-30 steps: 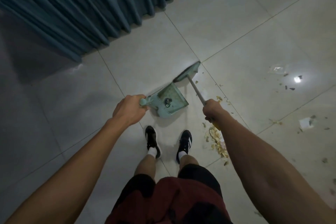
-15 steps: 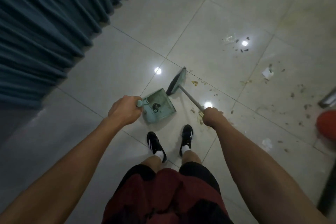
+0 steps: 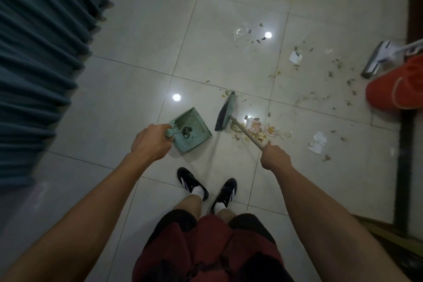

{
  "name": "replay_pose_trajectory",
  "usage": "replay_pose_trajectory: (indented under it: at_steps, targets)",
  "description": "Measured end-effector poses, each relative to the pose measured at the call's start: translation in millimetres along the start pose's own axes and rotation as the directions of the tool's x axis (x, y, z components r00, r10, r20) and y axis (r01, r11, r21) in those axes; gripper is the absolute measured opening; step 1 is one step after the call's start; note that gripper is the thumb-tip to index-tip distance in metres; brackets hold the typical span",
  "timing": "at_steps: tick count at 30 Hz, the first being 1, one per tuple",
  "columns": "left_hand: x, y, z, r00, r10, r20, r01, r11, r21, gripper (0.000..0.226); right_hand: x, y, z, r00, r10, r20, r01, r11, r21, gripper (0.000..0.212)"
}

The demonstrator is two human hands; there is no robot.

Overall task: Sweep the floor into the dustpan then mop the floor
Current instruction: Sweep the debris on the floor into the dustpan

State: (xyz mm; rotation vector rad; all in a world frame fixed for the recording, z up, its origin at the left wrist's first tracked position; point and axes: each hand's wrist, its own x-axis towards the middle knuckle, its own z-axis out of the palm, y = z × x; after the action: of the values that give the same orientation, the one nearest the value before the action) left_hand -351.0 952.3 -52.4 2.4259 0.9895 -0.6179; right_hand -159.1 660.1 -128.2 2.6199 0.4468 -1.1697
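1. The left hand (image 3: 152,142) grips the stub handle of the dustpan (image 3: 191,130), fingers curled round it; the pan sits at 12 o'clock from the shoes (image 3: 207,186), its open mouth facing 2 o'clock.
2. A small dark clump (image 3: 186,131) lies inside the pan, near the handle end.
3. The right hand (image 3: 275,155) is closed round the broom's stick, and the broom (image 3: 225,114) head stands just beside the pan at its 3 o'clock side (a narrow gap of bare tile between them).
4. A pile of pale scraps (image 3: 259,129) lies at 3 o'clock of the broom head, under the stick.
5. More litter (image 3: 295,57) is strewn across the floor (image 3: 137,41) toward 1 and 2 o'clock, with bits of white paper among it.
6. A red bucket (image 3: 398,87) sits at the right edge, a white mop head (image 3: 380,57) just beyond it.
7. A teal curtain (image 3: 39,52) hangs along the left.
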Motion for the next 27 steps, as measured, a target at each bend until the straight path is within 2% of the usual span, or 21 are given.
replay_pose_trajectory:
  at_steps: [6,15,20,27]
  targets:
    - [-10.0,48.4,6.8,0.998,0.059,0.009,-0.059,0.995,0.086,0.011,-17.1,42.7,13.4,0.997,0.02,-0.072,-0.018,0.999,0.031,0.029]
    - [-11.0,74.2,-2.5,0.991,0.132,-0.024,-0.128,0.983,0.134,0.006,-26.0,54.3,-2.3,0.995,0.044,-0.087,-0.021,0.968,0.252,0.027]
    - [-1.6,53.2,-16.9,0.992,0.107,-0.064,-0.1,0.989,0.11,0.005,-14.5,23.0,-13.9,0.997,0.044,-0.067,-0.022,0.954,0.298,0.023]
    - [53.8,-2.8,-61.4,0.995,0.057,-0.084,-0.053,0.998,0.045,0.006,23.4,-77.7,-51.2,0.997,0.052,-0.062,-0.023,0.918,0.395,0.027]
